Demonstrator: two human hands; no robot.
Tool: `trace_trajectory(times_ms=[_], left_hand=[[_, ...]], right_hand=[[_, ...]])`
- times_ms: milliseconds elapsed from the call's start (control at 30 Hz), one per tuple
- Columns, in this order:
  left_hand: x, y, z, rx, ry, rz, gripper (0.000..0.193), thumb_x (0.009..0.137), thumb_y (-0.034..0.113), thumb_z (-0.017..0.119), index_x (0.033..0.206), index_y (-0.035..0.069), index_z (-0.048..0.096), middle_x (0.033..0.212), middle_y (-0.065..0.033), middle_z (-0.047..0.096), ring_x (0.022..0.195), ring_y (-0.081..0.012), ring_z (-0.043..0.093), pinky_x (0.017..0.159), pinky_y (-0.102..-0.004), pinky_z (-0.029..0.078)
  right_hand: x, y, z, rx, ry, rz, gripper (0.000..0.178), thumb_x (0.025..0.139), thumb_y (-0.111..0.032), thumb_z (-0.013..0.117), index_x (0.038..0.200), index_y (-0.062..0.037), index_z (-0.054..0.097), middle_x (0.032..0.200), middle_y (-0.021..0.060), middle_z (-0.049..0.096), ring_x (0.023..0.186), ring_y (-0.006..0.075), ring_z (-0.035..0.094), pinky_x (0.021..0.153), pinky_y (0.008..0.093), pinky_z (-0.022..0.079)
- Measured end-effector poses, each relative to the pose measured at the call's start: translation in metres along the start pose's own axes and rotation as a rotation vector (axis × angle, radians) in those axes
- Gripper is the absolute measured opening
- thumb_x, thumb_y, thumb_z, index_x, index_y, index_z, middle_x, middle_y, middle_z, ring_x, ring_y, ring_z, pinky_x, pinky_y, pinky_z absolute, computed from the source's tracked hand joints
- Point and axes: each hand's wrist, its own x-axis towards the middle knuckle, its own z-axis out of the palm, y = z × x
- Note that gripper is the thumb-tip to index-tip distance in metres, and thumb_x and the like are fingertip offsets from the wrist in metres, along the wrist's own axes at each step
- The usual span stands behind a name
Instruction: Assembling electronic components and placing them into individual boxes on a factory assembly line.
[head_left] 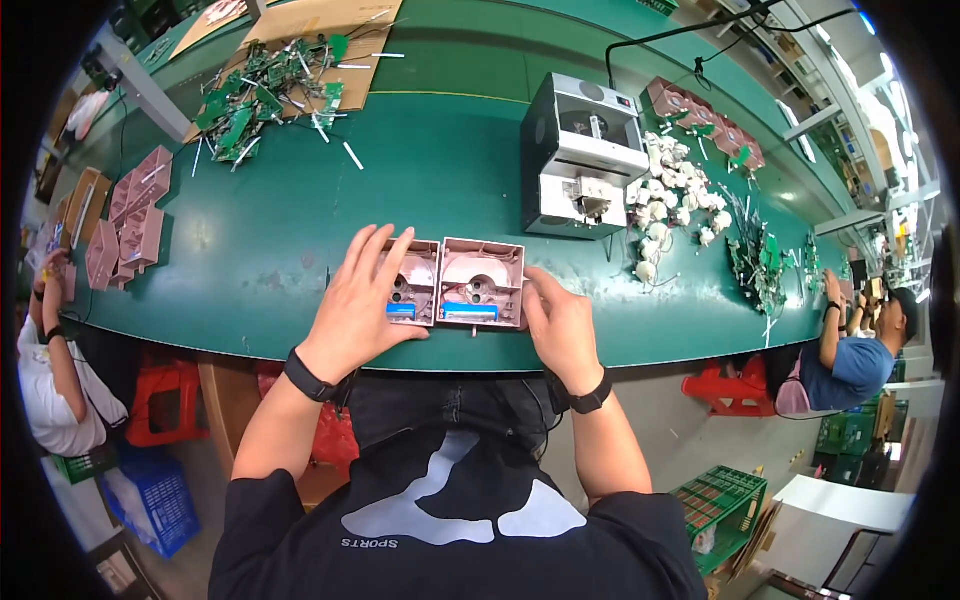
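Green surface (430,150) in a busy workshop, silver-and-black machine (585,155) as landmark. Left pink housing (424,262) and right pink housing (490,268), open side up, sit side by side on the near side, left of the machine; each has a blue cylinder (470,312) along its near edge. Left hand (362,298): fingers spread across the left housing's outer side, thumb by its near edge. Right hand (565,320): curled, thumb and forefinger at the right housing's outer side. Can't tell how firmly either of the hands grips. White wired parts (655,212) heaped just right of the machine; green circuit boards (265,105) piled well left of it. Step in hand looks like lining up or steadying the pair; next move probably calls for even pressure from both sides, housings flat, cylinders undisturbed.
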Motion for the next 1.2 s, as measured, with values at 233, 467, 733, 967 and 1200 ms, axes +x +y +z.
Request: trace_trajectory(times_ms=[233, 467, 733, 967, 1200], left_hand=[[-0.002, -0.002, -0.003, 0.012, 0.007, 0.003, 0.121, 0.058, 0.028, 0.1, 0.16, 0.009, 0.038, 0.157, -0.0199, 0.043, 0.149, -0.0417, 0.039, 0.118, -0.0496, 0.043], [0.0, -0.007, -0.005, 0.041, 0.037, -0.015, 0.12, 0.06, 0.031, 0.1, 0.161, 0.01, 0.037, 0.152, -0.0192, 0.047, 0.145, -0.0412, 0.042, 0.115, -0.049, 0.045], [0.005, 0.013, 0.003, 0.033, 0.006, -0.003, 0.121, 0.057, 0.025, 0.1, 0.16, 0.009, 0.04, 0.158, -0.0195, 0.044, 0.148, -0.0409, 0.04, 0.117, -0.0483, 0.044], [0.009, 0.036, -0.012, 0.085, 0.123, 0.042, 0.115, 0.06, 0.024, 0.1, 0.158, 0.008, 0.042, 0.155, -0.0213, 0.047, 0.146, -0.0407, 0.043, 0.115, -0.0482, 0.045], [-0.033, 0.053, -0.013, -0.382, 0.246, 0.069, 0.087, 0.069, 0.021, 0.097, 0.145, 0.005, 0.057, 0.121, -0.0164, 0.071, 0.112, -0.0348, 0.068, 0.094, -0.0424, 0.055]], right_hand=[[0.003, -0.008, -0.005, -0.006, -0.089, -0.005, 0.033, 0.099, -0.012, 0.066, 0.13, 0.0, 0.066, 0.075, 0.0188, 0.074, 0.055, 0.0254, 0.069, 0.06, 0.0348, 0.053], [0.004, -0.019, -0.006, -0.066, -0.121, 0.043, 0.034, 0.098, -0.013, 0.066, 0.13, -0.0009, 0.066, 0.062, 0.0164, 0.068, 0.055, 0.0268, 0.069, 0.057, 0.0373, 0.051], [-0.005, -0.002, -0.012, -0.103, -0.016, 0.021, 0.034, 0.097, -0.011, 0.066, 0.129, -0.0011, 0.066, 0.064, 0.0166, 0.068, 0.056, 0.0272, 0.071, 0.056, 0.0377, 0.052], [-0.003, 0.029, -0.048, -0.104, 0.149, 0.029, 0.033, 0.098, -0.013, 0.07, 0.129, -0.0015, 0.066, 0.087, 0.0173, 0.076, 0.061, 0.0275, 0.071, 0.06, 0.038, 0.054], [0.039, 0.093, -0.124, -0.805, 0.375, -0.093, 0.026, 0.097, -0.021, 0.071, 0.12, -0.0075, 0.067, 0.1, 0.0135, 0.073, 0.073, 0.0331, 0.072, 0.062, 0.0435, 0.057]])
